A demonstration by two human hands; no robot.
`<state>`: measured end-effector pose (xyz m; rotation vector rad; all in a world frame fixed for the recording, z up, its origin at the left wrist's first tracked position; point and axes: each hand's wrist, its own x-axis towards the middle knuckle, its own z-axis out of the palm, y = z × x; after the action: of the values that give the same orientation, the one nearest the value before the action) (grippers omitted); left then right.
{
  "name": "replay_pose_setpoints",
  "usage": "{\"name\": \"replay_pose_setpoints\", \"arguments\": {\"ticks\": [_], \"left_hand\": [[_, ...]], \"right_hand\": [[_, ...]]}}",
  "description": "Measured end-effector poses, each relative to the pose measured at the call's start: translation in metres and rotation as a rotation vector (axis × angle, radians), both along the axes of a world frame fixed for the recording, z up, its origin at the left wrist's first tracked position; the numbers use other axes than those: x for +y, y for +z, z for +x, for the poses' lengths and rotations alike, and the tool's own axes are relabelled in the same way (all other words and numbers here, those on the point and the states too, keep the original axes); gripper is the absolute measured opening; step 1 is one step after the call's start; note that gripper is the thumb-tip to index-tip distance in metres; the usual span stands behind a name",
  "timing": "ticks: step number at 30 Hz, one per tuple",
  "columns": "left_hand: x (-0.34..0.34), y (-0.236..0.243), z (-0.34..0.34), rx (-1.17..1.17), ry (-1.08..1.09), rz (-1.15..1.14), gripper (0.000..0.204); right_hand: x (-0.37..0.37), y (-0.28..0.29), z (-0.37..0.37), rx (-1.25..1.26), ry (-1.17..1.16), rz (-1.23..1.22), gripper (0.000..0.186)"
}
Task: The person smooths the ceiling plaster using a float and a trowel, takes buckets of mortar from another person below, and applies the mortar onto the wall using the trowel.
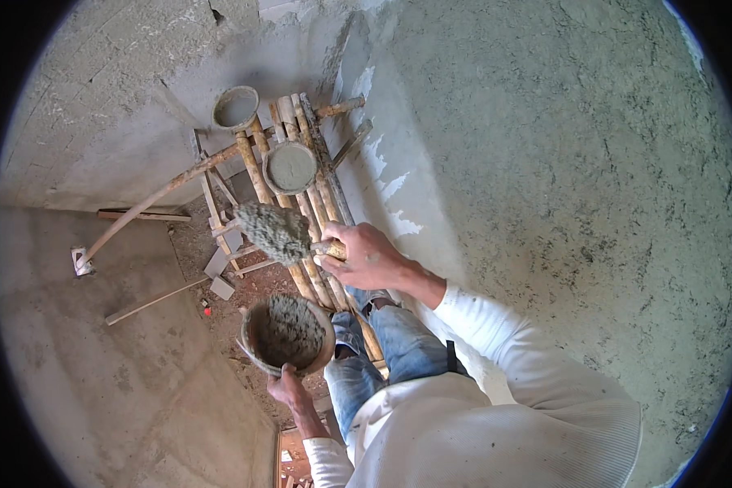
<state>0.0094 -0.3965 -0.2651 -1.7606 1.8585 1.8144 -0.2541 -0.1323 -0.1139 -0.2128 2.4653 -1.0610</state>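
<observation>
My right hand (358, 256) is closed around the handle of a trowel, whose blade carries a heap of wet grey mortar (275, 233). The trowel is held out to the left, over the pole platform, and the mortar hides most of its blade. Lower down, my left hand (288, 389) grips the near rim of a round bowl (327, 337). Rough mortar (285, 329) lies inside that bowl. The loaded trowel is above and apart from the bowl. To my right rises a wall (561, 203) coated with rough grey plaster.
I stand on a scaffold of wooden poles (321, 199), with the ground below. A bowl of smooth grey mix (291, 168) and another bowl (236, 108) sit toward its far end. A long pole (159, 195) slants left. Grey blocks (221, 287) lie on the ground.
</observation>
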Motion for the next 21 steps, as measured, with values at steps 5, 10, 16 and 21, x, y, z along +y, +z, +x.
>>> {"name": "replay_pose_setpoints", "arguments": {"ticks": [5,10,16,21], "left_hand": [[-0.022,-0.024,0.024,-0.174,-0.012,-0.166,0.042],[-0.026,-0.04,0.026,-0.288,-0.138,-0.278,0.042],[0.013,-0.005,-0.027,-0.288,-0.376,-0.227,0.04],[0.064,0.009,-0.067,-0.102,-0.452,-0.185,0.033]], "right_hand": [[0.083,-0.019,-0.102,-0.564,-0.141,-0.587,0.029],[0.281,-0.034,-0.186,0.119,-1.064,0.107,0.025],[0.24,0.076,-0.065,0.009,-0.738,0.204,0.033],[0.139,-0.015,0.065,-0.142,0.177,0.484,0.046]]}}
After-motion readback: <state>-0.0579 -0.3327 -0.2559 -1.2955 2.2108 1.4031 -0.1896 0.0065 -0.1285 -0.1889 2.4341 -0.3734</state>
